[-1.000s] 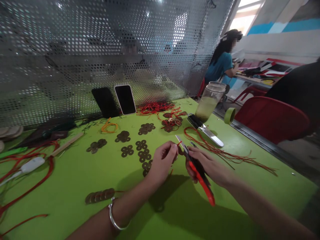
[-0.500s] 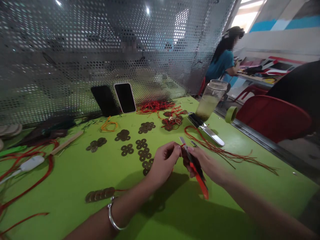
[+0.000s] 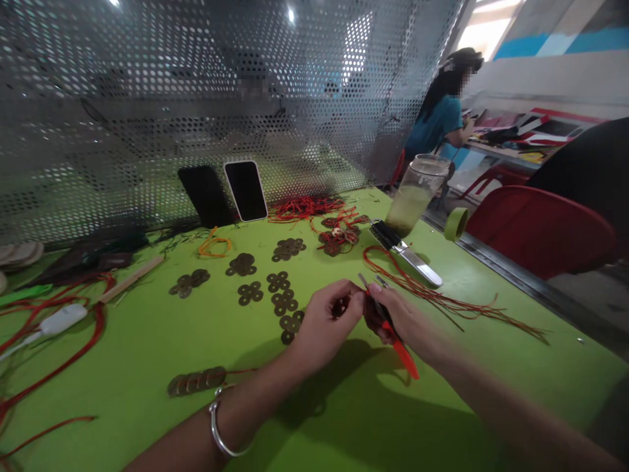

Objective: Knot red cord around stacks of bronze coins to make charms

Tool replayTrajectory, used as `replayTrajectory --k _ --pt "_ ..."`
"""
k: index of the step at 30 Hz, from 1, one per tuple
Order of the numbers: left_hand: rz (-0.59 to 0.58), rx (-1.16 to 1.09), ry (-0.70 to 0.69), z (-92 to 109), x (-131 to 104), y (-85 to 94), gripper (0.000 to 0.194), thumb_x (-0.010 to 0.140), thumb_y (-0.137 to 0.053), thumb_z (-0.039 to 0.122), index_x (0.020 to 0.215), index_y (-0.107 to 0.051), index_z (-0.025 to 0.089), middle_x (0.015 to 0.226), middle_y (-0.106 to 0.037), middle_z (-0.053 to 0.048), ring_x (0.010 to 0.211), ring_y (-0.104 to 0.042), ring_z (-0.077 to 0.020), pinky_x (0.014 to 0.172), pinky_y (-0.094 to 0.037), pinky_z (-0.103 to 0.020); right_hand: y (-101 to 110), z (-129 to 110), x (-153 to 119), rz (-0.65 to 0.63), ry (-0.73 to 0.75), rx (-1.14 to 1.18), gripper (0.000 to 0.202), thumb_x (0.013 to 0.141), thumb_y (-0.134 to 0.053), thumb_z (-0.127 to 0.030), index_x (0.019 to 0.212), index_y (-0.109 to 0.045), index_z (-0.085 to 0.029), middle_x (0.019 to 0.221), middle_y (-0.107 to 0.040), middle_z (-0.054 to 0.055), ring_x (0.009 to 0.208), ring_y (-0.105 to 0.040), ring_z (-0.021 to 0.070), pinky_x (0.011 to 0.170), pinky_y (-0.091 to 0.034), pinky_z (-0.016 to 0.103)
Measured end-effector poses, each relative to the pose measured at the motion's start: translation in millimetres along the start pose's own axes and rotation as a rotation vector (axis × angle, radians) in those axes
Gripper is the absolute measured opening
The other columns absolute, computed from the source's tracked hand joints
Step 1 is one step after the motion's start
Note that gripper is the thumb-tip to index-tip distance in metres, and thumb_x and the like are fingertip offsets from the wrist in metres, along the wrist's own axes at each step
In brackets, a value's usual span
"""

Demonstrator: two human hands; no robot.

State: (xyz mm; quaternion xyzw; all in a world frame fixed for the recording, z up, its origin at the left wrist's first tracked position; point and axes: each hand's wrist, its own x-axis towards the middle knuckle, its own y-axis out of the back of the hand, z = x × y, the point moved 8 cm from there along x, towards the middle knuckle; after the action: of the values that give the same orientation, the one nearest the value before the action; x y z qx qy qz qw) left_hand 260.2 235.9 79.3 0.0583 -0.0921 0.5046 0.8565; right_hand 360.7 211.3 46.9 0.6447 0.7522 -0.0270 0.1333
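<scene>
Near left on the green table (image 3: 147, 354), a row of overlapping coins (image 3: 196, 381). Mid-table, left hand (image 3: 327, 321) with thumb and fingers pinched on a red cord (image 3: 367, 293), mostly hidden, at the blade of a red-handled cutter (image 3: 407, 357). Right hand (image 3: 405, 321) closed around that cutter. To the left, holed-coin clusters (image 3: 284, 302); to the right, loose reddish cords (image 3: 428, 293), then hairbrush (image 3: 411, 256) and jar (image 3: 409, 203). Far, a propped phone (image 3: 246, 191) before a perforated panel (image 3: 171, 124).
</scene>
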Motion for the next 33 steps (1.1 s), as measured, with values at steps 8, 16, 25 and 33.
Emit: replayTrajectory --k 8,16,25,33 --pt "-0.007 0.034 -0.002 1.6 -1.5 -1.0 0.026 0.087 -0.050 0.030 0.064 -0.047 0.018 0.061 -0.042 0.003 0.058 -0.038 -0.0112 0.054 -0.032 -0.022 -2.6 -5.1 -1.3 0.004 0.038 -0.038 0.060 0.088 -0.035 -0.067 0.052 -0.041 -0.020 0.044 -0.039 -0.003 0.039 -0.033 0.0080 0.041 -0.028 0.023" --pt "0.000 0.078 -0.004 4.6 -1.8 -0.2 0.025 0.087 -0.048 0.027 0.064 -0.047 0.018 0.059 -0.038 0.004 0.056 -0.035 -0.0109 0.051 -0.029 -0.021 -5.1 6.6 1.8 0.010 0.017 0.095 0.058 0.088 -0.040 -0.064 0.050 -0.038 -0.020 0.042 -0.034 -0.004 0.038 -0.025 0.0072 0.038 -0.020 0.024" --pt "-0.074 0.032 -0.007 2.0 -0.9 -7.1 0.024 0.088 -0.047 0.028 0.066 -0.048 0.018 0.062 -0.046 0.002 0.059 -0.041 -0.0112 0.055 -0.034 -0.022 -6.5 8.4 0.2 0.007 0.013 0.163 0.055 0.088 -0.042 -0.060 0.051 -0.036 -0.021 0.041 -0.033 -0.005 0.038 -0.025 0.0077 0.038 -0.022 0.023" --pt "-0.077 0.084 -0.010 -2.3 -2.6 -6.1 0.022 0.087 -0.047 0.026 0.066 -0.049 0.018 0.060 -0.042 0.003 0.056 -0.037 -0.0109 0.052 -0.031 -0.022 -7.0 10.1 -1.0 -0.002 0.004 0.210 0.049 0.090 -0.042 -0.051 0.052 -0.037 -0.021 0.041 -0.033 -0.005 0.038 -0.027 0.0080 0.038 -0.022 0.023"
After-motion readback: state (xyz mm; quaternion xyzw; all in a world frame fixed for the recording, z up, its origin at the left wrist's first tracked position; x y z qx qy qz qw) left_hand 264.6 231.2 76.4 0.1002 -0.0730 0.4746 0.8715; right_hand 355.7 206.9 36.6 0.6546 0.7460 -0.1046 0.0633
